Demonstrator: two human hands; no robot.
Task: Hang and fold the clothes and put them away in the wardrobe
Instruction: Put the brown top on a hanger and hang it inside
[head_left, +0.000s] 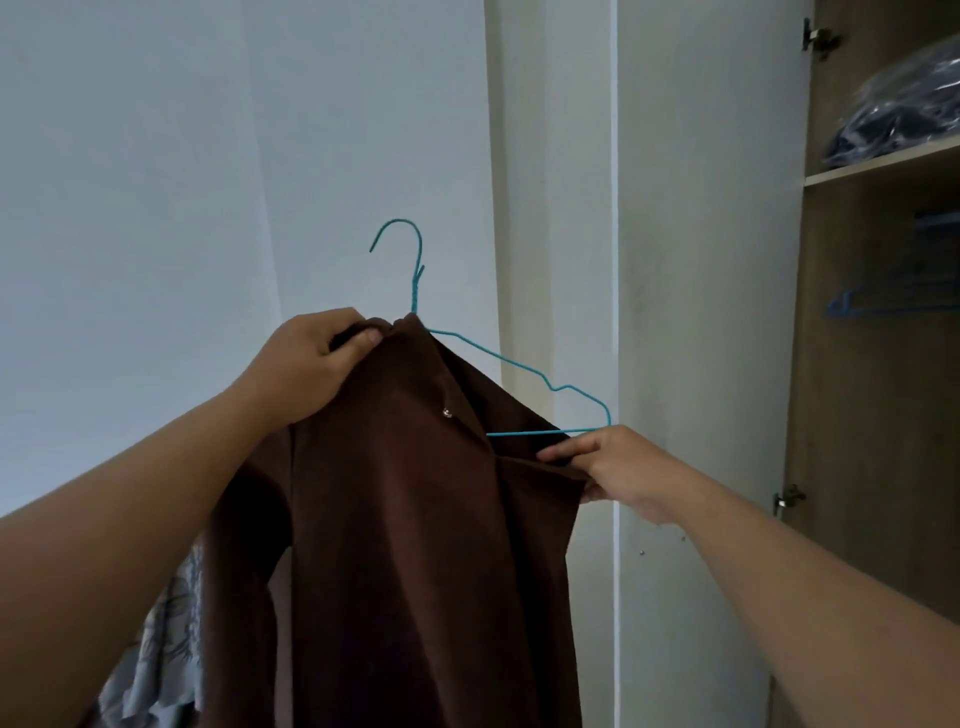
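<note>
Brown shirt (415, 519) gripped by left hand (306, 358) at collar, right hand (618, 467) pinching shoulder.

1. The left hand (306, 358) and its forearm, entering from the lower left of the frame, are bare, with no sleeve showing.
2. The right hand (628, 473), from the lower right, is likewise bare and unsleeved.

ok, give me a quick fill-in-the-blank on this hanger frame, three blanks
The left hand grips the brown garment at its ____.
The wire hanger is coloured ____.
The hanger's right arm is bare; the right hand pinches the ____ beneath it.

Missing words: collar; teal; garment
</note>
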